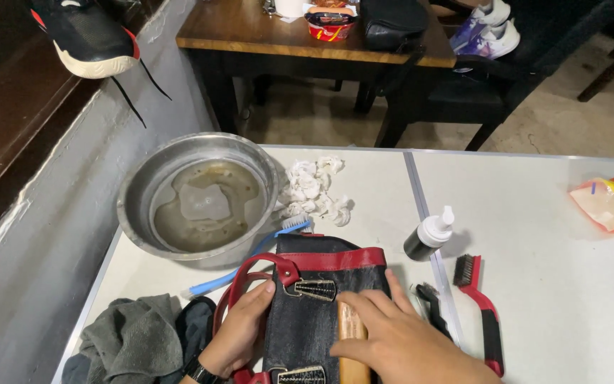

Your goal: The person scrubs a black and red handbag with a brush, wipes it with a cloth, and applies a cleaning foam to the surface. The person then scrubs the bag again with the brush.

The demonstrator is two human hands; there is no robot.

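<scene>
Nearest to us, our right hand (399,341) lies palm-down over a wooden-backed brush (352,341), fingers spread and curled around its back, pressing it flat against the black bag with red trim (314,313). The bag lies at the near edge of the white folding table (534,213), directly in front of us. Our left hand (239,334) grasps the bag's left edge by the red handle (250,274), thumb resting on the dark fabric near a metal handle fitting (314,289), holding the bag steady. A watch (197,371) shows at that wrist.

We judge this to be the scrubbing of the bag's front panel. The next stroke calls for even pressure on the brush while the left hand keeps the fabric taut, so it does not bunch.

Left of the bag lies a crumpled grey cloth (133,341). Just right of it lie a small black brush (431,302) and a red-handled wire brush (481,309). Slightly farther stands a dark bottle with a white cap (429,236), and a blue toothbrush (250,259) leans against a metal basin (200,195) of murky water. Beside the basin sit wadded white tissues (314,188); a colourful plastic packet (612,203) lies at the far right. Beyond are a wooden table (250,32) and a black sneaker (90,35) on a ledge.
</scene>
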